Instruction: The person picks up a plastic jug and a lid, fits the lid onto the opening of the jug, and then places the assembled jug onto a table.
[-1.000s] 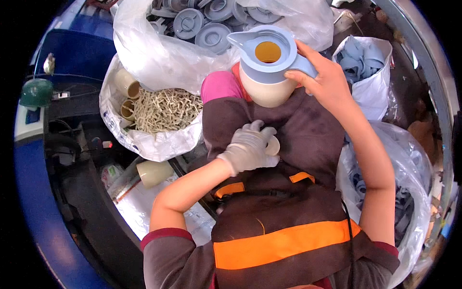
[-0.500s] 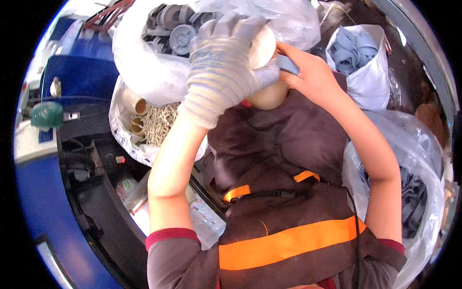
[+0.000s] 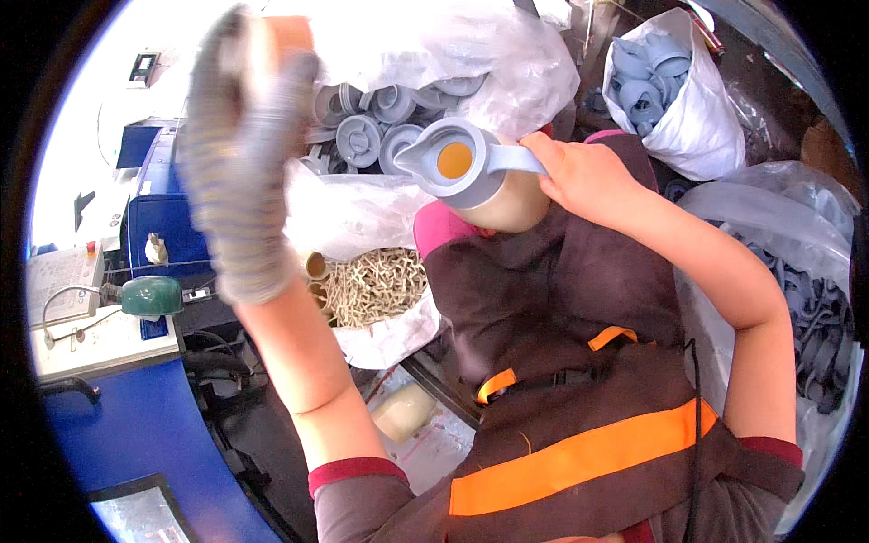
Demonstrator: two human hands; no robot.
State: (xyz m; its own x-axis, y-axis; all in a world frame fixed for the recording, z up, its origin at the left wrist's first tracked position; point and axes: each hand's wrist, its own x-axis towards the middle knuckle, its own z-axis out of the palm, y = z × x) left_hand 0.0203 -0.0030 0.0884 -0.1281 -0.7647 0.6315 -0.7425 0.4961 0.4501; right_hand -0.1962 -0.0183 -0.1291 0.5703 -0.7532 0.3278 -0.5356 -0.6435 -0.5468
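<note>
At the middle is a cream jug (image 3: 514, 206) with a blue-grey collar and spout (image 3: 421, 158). It is tilted with its top toward the left, and an orange-brown opening shows inside the collar. My right hand (image 3: 588, 176), bare, is closed round its blue-grey handle (image 3: 518, 159). Away at the upper left, my left hand (image 3: 243, 163) is raised in a striped knit glove and smeared by motion. A blurred orange and whitish thing (image 3: 290, 34) appears between its thumb and fingers; its kind cannot be made out.
Beyond the jug, a clear bag (image 3: 534, 63) contains grey lids (image 3: 359, 140). Small beige pieces (image 3: 376, 285) fill another bag, near a cream cylinder (image 3: 405, 414). Bags of grey parts (image 3: 647, 81) stand at right. On the left is a blue machine (image 3: 136, 425) with a green part (image 3: 151, 297).
My left hand has left the jug and swung up and left. The jug, still in my right hand, has turned so that its collar and opening show. The view has shifted left.
</note>
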